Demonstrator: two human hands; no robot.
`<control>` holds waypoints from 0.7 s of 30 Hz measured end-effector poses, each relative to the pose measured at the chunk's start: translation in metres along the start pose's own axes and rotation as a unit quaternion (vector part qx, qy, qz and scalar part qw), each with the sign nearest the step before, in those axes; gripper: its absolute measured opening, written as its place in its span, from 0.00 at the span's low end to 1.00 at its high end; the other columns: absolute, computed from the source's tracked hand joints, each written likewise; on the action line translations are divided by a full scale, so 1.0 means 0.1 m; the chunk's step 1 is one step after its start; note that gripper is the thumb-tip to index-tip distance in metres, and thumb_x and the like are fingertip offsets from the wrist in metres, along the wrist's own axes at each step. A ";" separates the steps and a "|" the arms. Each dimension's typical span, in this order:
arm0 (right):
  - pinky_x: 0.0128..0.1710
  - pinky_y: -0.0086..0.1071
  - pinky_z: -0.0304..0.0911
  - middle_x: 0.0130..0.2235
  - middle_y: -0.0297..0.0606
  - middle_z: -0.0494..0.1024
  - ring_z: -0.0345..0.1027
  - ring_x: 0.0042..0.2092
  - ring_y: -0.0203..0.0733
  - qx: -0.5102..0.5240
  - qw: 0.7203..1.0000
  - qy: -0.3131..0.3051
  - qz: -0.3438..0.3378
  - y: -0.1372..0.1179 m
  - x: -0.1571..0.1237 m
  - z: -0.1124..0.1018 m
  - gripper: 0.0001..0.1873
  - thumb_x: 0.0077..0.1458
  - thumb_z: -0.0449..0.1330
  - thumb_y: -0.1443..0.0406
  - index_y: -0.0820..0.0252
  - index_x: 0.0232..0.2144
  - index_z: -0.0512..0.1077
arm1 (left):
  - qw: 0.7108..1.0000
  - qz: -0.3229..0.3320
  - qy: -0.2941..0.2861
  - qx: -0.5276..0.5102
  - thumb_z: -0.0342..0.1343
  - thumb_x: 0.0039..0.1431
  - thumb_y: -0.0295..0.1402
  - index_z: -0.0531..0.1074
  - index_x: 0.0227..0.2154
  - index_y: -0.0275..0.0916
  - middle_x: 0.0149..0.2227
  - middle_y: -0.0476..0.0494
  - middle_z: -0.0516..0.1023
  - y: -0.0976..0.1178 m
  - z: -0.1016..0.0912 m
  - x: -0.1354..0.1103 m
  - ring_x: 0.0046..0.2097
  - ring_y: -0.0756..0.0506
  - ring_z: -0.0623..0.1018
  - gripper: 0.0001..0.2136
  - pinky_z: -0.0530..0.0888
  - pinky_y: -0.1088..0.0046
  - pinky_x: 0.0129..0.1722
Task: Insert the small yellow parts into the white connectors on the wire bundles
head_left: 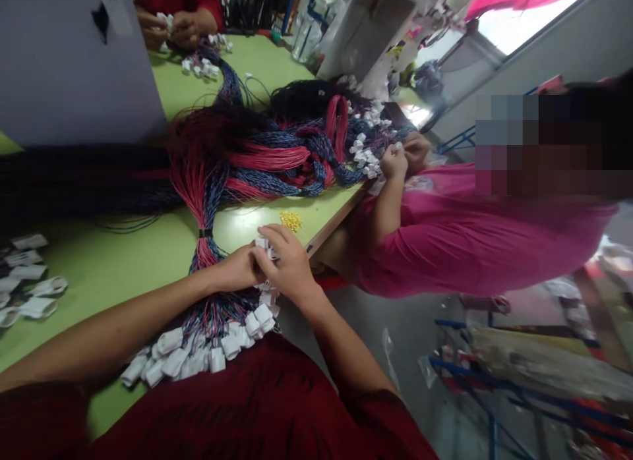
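My right hand (289, 262) is closed in a pinch round a small white plastic connector (264, 246) at the near edge of the green table (128, 249). My left hand (242, 269) meets it from the left, fingers curled onto the same connector. Under both hands runs a bundle of red and blue wires (205, 249), tied by a black band. It ends in a cluster of white connectors (198, 351) hanging over my red-clothed lap.
A heap of red, blue and black wire bundles (277, 150) covers the table's middle. Small yellow parts (291, 220) lie near the edge. White connectors (30, 275) lie at left. A person in pink works at right, hands (403, 158) on connectors; another person's hands (171, 28) work at the far end.
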State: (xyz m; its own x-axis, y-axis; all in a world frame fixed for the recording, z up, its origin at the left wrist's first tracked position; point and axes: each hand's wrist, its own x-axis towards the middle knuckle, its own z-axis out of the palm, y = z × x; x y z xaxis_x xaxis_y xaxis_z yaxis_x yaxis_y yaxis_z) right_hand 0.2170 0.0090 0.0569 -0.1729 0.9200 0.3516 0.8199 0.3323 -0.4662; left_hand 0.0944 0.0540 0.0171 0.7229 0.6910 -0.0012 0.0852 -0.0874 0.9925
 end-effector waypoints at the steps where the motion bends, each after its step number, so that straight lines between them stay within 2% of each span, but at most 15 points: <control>1: 0.48 0.40 0.62 0.44 0.46 0.73 0.66 0.47 0.45 0.026 0.999 0.012 0.031 0.05 -0.01 0.03 0.15 0.56 0.53 0.62 0.61 0.44 0.69 | 1.000 0.002 -0.007 0.022 0.51 0.44 0.28 0.67 0.33 0.33 0.31 0.45 0.72 0.02 0.00 -0.02 0.33 0.46 0.71 0.11 0.70 0.70 0.33; 5: 0.46 0.38 0.64 0.40 0.44 0.74 0.68 0.43 0.43 0.087 0.987 0.075 0.113 0.16 -0.23 0.06 0.13 0.55 0.54 0.62 0.61 0.41 0.70 | 0.987 -0.014 -0.035 0.158 0.47 0.53 0.32 0.62 0.39 0.36 0.28 0.49 0.69 0.10 -0.02 -0.11 0.30 0.46 0.70 0.10 0.68 0.70 0.31; 9: 0.48 0.37 0.63 0.43 0.43 0.74 0.68 0.46 0.41 0.148 0.972 0.095 0.155 0.10 -0.49 0.01 0.15 0.59 0.47 0.64 0.59 0.45 0.69 | 0.961 -0.025 -0.026 0.274 0.41 0.61 0.43 0.61 0.36 0.39 0.25 0.49 0.67 0.12 0.03 -0.16 0.28 0.44 0.71 0.12 0.64 0.70 0.29; 12: 0.49 0.39 0.62 0.46 0.43 0.73 0.67 0.48 0.42 0.148 0.977 0.096 0.121 -0.01 -0.68 -0.02 0.18 0.59 0.47 0.66 0.58 0.49 0.67 | 0.972 0.003 0.024 0.232 0.36 0.64 0.42 0.62 0.30 0.40 0.25 0.49 0.65 0.08 0.07 -0.17 0.29 0.46 0.69 0.15 0.64 0.72 0.30; 15: 0.48 0.41 0.62 0.44 0.43 0.75 0.67 0.47 0.44 0.159 0.981 0.084 0.071 -0.05 -0.79 -0.02 0.18 0.56 0.50 0.65 0.57 0.48 0.68 | 0.985 0.015 0.065 0.161 0.38 0.63 0.42 0.61 0.24 0.39 0.23 0.51 0.62 0.01 0.09 -0.17 0.27 0.49 0.66 0.17 0.63 0.74 0.28; 17: 0.44 0.39 0.64 0.40 0.41 0.77 0.69 0.43 0.42 0.180 0.970 0.106 0.126 0.05 -0.78 -0.02 0.17 0.58 0.48 0.65 0.57 0.47 0.69 | 0.989 0.005 0.070 0.128 0.41 0.62 0.42 0.63 0.26 0.38 0.22 0.53 0.62 -0.02 0.08 -0.16 0.26 0.50 0.65 0.15 0.62 0.75 0.26; 19: 0.38 0.36 0.65 0.33 0.38 0.77 0.70 0.34 0.39 0.174 0.944 0.151 0.236 0.24 -0.70 -0.02 0.17 0.59 0.45 0.63 0.58 0.46 0.69 | 0.992 0.003 0.063 0.105 0.44 0.60 0.41 0.66 0.30 0.37 0.22 0.53 0.64 -0.03 0.07 -0.16 0.25 0.50 0.66 0.13 0.63 0.76 0.26; 21: 0.37 0.34 0.64 0.32 0.37 0.76 0.69 0.33 0.39 0.108 0.941 0.153 0.282 0.48 -0.59 0.00 0.13 0.55 0.50 0.62 0.59 0.37 0.72 | 0.994 0.010 0.055 0.093 0.46 0.59 0.40 0.67 0.33 0.36 0.23 0.52 0.66 -0.05 0.06 -0.17 0.26 0.50 0.67 0.12 0.64 0.76 0.25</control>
State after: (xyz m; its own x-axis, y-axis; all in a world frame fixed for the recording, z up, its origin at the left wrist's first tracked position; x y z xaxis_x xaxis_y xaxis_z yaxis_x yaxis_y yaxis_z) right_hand 0.2667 -0.0292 0.0138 0.4480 0.8712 0.2006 0.5992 -0.1261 -0.7906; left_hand 0.0861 0.0381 0.0118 0.6472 0.7611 0.0428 0.2042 -0.2271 0.9522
